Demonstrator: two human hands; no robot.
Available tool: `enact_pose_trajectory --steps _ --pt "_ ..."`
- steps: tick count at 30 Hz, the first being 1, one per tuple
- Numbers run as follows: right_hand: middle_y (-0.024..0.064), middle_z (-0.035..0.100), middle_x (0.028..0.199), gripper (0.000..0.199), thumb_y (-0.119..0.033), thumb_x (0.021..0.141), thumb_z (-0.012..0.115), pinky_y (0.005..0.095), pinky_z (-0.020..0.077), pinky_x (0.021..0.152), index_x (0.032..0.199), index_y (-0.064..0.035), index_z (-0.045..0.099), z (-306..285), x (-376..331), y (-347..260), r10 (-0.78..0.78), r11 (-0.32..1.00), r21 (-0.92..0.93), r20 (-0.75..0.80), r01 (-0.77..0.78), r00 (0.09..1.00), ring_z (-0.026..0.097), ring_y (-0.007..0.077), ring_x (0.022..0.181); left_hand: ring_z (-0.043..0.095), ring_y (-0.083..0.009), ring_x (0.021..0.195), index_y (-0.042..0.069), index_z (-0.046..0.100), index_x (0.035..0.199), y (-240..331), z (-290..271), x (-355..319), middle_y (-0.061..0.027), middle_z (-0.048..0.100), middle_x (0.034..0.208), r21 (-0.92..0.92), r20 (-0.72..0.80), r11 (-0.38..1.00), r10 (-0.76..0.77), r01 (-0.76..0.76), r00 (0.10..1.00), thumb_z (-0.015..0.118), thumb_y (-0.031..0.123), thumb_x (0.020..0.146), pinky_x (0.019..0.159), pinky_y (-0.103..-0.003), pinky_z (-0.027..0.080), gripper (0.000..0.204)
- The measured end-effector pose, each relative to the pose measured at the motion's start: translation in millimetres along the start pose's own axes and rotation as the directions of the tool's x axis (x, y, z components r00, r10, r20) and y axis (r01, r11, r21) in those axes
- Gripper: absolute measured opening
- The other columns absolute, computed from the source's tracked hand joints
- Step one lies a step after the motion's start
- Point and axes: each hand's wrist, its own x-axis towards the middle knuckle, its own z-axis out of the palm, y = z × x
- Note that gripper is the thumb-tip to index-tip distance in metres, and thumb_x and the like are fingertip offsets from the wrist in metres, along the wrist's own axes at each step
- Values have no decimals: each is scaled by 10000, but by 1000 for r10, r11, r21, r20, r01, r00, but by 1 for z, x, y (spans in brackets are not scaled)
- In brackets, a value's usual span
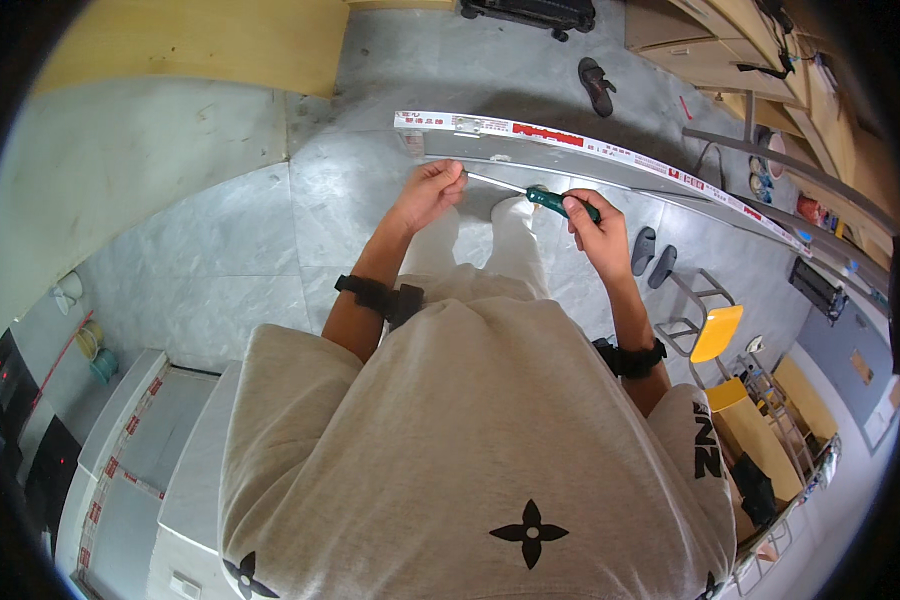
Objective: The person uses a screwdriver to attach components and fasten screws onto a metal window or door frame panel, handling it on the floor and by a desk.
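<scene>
My right hand [598, 236] is wrapped round the dark green handle of a screwdriver [548, 199], whose thin metal shaft points left. My left hand [434, 192] is closed in a pinch at the shaft's tip. Whether its fingers grip the tip itself or something small there is hidden. Just beyond both hands stands a long grey panel [570, 172], its white edge bearing red printed tape. A small metal plate [467, 126] sits on that edge near its left end.
A dark sandal [596, 86] and a black suitcase [530, 12] are on the grey tiled floor beyond the panel. Grey slippers [653, 258] and a yellow-seated chair [716, 333] stand to the right. A wooden board [190, 45] lies at the far left.
</scene>
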Motion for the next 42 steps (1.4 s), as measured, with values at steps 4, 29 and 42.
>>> enact_pose_trajectory --steps 4,29,42 --pt "78 612 701 199 -158 832 648 243 453 566 970 -19 614 6 0 -34 -311 871 -382 62 310 949 562 119 607 391 -72 594 31 556 821 6 -2 9 2 484 701 309 -124 951 7 32 992 559 196 913 532 -205 342 189" --pt "116 602 669 296 -144 797 661 290 455 529 1072 -48 615 -2 29 -24 -110 894 -407 203 186 973 576 249 553 373 -74 556 35 561 808 -2 -7 57 15 473 672 160 -150 985 95 -71 984 584 206 897 497 -208 315 193" --pt "139 605 762 322 -198 782 677 369 474 537 1050 -32 612 9 72 -24 -439 266 -774 433 575 787 601 306 620 311 -78 499 66 539 927 -78 29 112 38 341 576 -855 -285 407 148 -320 947 444 118 900 452 -210 260 112"
